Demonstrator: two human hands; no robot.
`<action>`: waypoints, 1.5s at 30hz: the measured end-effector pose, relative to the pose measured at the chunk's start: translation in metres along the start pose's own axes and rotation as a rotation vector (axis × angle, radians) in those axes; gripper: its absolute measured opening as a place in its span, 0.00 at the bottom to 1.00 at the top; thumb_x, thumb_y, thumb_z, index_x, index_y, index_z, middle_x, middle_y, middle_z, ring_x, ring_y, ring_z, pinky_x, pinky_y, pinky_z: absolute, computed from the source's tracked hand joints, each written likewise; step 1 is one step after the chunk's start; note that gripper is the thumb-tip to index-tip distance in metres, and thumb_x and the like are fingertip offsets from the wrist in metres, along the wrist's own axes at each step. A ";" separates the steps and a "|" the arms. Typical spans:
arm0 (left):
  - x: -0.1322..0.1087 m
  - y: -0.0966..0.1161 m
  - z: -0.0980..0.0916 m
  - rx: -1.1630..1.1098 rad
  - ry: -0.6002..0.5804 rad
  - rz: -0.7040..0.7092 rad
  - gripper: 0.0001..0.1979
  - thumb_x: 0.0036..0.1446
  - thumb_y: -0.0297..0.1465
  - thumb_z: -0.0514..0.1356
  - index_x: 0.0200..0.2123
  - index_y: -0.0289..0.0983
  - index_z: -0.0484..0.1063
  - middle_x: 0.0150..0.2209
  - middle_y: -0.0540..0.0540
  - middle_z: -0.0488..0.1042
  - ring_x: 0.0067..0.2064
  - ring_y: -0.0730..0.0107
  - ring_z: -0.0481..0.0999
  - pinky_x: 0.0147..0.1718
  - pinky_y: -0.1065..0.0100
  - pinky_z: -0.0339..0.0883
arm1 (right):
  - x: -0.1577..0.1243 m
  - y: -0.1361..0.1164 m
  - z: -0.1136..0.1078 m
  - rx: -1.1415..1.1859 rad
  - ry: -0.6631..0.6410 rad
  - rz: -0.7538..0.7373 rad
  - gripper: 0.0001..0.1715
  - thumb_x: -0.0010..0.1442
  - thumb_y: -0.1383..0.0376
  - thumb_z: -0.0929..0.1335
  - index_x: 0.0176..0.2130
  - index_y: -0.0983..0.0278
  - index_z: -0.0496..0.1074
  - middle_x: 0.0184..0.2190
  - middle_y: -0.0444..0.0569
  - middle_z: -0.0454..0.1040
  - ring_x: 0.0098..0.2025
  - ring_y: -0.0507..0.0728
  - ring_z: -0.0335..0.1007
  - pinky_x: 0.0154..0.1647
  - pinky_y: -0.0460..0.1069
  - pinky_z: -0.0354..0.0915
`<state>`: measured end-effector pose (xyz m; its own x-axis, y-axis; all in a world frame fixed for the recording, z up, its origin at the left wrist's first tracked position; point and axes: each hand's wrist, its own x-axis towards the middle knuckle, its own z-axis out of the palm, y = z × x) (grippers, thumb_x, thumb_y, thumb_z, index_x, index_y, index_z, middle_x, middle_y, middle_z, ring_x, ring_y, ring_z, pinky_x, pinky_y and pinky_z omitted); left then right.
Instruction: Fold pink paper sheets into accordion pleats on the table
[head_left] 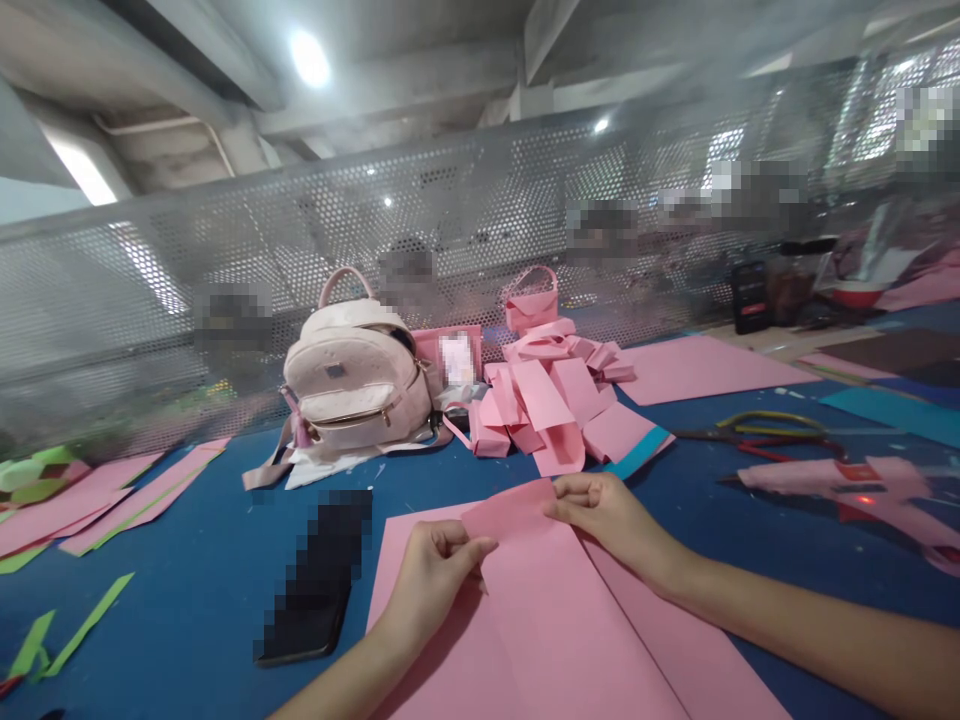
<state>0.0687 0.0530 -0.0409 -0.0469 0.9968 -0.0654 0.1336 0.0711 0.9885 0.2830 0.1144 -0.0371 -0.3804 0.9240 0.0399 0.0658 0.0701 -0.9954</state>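
A large sheet of pink paper (547,630) is pinched between both my hands at its far edge, which is raised and bends a little. My left hand (439,570) grips the left corner with thumb and fingers. At the right corner, my right hand (600,510) holds the same sheet in a pinch. Beneath it lies another pink sheet (697,650), showing at both sides on the blue table (195,600). Just beyond my hands sits a heap of folded pink paper pieces (547,400).
A black phone (319,580) lies to the left. Behind it stands a pale pink backpack (352,370). At the right are a pink glue gun (840,480) with a lit red light and yellow-handled scissors (772,428). Green paper strips (90,625) lie far left. A perforated metal screen (465,220) rises behind.
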 end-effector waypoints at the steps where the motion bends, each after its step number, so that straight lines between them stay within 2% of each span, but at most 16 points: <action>1: 0.001 -0.001 -0.001 0.004 -0.001 0.002 0.30 0.39 0.56 0.68 0.13 0.39 0.59 0.13 0.52 0.60 0.17 0.73 0.63 0.19 0.72 0.57 | 0.000 0.001 0.000 0.014 0.007 0.003 0.23 0.46 0.50 0.77 0.25 0.64 0.69 0.21 0.40 0.64 0.25 0.50 0.58 0.25 0.45 0.57; 5: 0.001 0.000 -0.003 0.009 0.011 0.028 0.30 0.45 0.55 0.66 0.15 0.39 0.57 0.15 0.55 0.56 0.18 0.78 0.55 0.20 0.72 0.50 | 0.002 0.005 0.000 0.072 0.005 0.050 0.23 0.45 0.53 0.78 0.24 0.64 0.67 0.19 0.38 0.59 0.22 0.48 0.53 0.22 0.44 0.51; 9: 0.001 0.001 -0.006 0.016 0.032 0.062 0.29 0.50 0.52 0.64 0.16 0.39 0.54 0.18 0.56 0.51 0.22 0.78 0.49 0.23 0.72 0.44 | 0.002 0.005 0.000 0.108 -0.054 0.101 0.21 0.47 0.52 0.78 0.27 0.65 0.71 0.21 0.40 0.64 0.24 0.50 0.59 0.26 0.45 0.57; 11: 0.001 0.000 -0.007 0.025 0.030 0.068 0.29 0.50 0.52 0.64 0.16 0.40 0.53 0.19 0.56 0.50 0.23 0.77 0.47 0.23 0.71 0.42 | 0.002 0.005 0.000 0.112 -0.024 0.096 0.21 0.47 0.52 0.77 0.28 0.66 0.72 0.21 0.41 0.65 0.25 0.50 0.59 0.26 0.46 0.57; 14: 0.002 -0.003 -0.007 0.037 0.016 0.071 0.29 0.50 0.51 0.64 0.16 0.40 0.53 0.19 0.56 0.49 0.23 0.77 0.47 0.23 0.70 0.42 | 0.002 0.006 -0.001 0.121 0.041 0.077 0.21 0.46 0.53 0.78 0.28 0.65 0.72 0.20 0.39 0.61 0.23 0.49 0.55 0.25 0.45 0.55; 16: 0.003 -0.004 -0.008 0.041 0.005 0.075 0.29 0.51 0.51 0.64 0.16 0.40 0.53 0.19 0.55 0.50 0.23 0.76 0.47 0.24 0.69 0.42 | 0.003 0.006 -0.001 0.123 0.040 0.077 0.21 0.46 0.53 0.78 0.28 0.65 0.72 0.20 0.38 0.61 0.23 0.48 0.54 0.24 0.46 0.54; 23: 0.002 -0.003 -0.008 0.048 -0.023 0.088 0.30 0.52 0.53 0.63 0.17 0.40 0.50 0.20 0.56 0.48 0.24 0.76 0.45 0.24 0.69 0.41 | 0.001 0.006 -0.003 0.133 0.012 0.072 0.19 0.48 0.54 0.78 0.28 0.64 0.72 0.21 0.39 0.62 0.24 0.49 0.57 0.26 0.46 0.57; 25: 0.003 -0.003 -0.009 0.052 -0.029 0.093 0.30 0.52 0.52 0.62 0.17 0.40 0.50 0.19 0.56 0.48 0.23 0.76 0.46 0.24 0.69 0.41 | 0.001 0.004 -0.003 0.146 -0.024 0.075 0.19 0.47 0.55 0.78 0.30 0.64 0.72 0.22 0.40 0.65 0.25 0.50 0.62 0.29 0.46 0.62; 28: 0.004 -0.004 -0.009 0.063 -0.032 0.102 0.30 0.53 0.51 0.63 0.16 0.41 0.50 0.19 0.56 0.48 0.23 0.76 0.46 0.24 0.69 0.41 | 0.001 0.001 -0.004 0.167 -0.092 0.091 0.20 0.46 0.57 0.78 0.35 0.64 0.73 0.27 0.44 0.73 0.33 0.55 0.72 0.39 0.51 0.68; 30: 0.004 -0.004 -0.009 0.072 -0.032 0.107 0.30 0.53 0.51 0.63 0.16 0.40 0.51 0.19 0.56 0.48 0.23 0.76 0.46 0.24 0.69 0.41 | 0.003 0.002 -0.005 0.162 -0.072 0.121 0.23 0.43 0.59 0.79 0.36 0.64 0.72 0.29 0.46 0.76 0.36 0.59 0.74 0.42 0.53 0.69; 37: 0.002 -0.003 -0.007 0.079 -0.036 0.108 0.29 0.54 0.51 0.62 0.16 0.40 0.53 0.19 0.56 0.49 0.23 0.76 0.47 0.23 0.69 0.41 | 0.008 0.016 -0.008 0.146 0.026 0.169 0.29 0.39 0.62 0.81 0.40 0.66 0.74 0.29 0.48 0.79 0.35 0.60 0.76 0.42 0.53 0.70; 45: 0.002 -0.008 -0.008 0.078 -0.053 0.108 0.29 0.55 0.52 0.62 0.18 0.39 0.53 0.20 0.55 0.49 0.24 0.76 0.47 0.24 0.69 0.41 | 0.004 0.005 -0.005 0.136 0.042 0.176 0.24 0.38 0.63 0.81 0.34 0.65 0.73 0.26 0.45 0.78 0.33 0.57 0.75 0.38 0.49 0.67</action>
<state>0.0592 0.0543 -0.0476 0.0245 0.9992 0.0318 0.2119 -0.0362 0.9766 0.2860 0.1205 -0.0418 -0.3348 0.9326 -0.1345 0.0014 -0.1423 -0.9898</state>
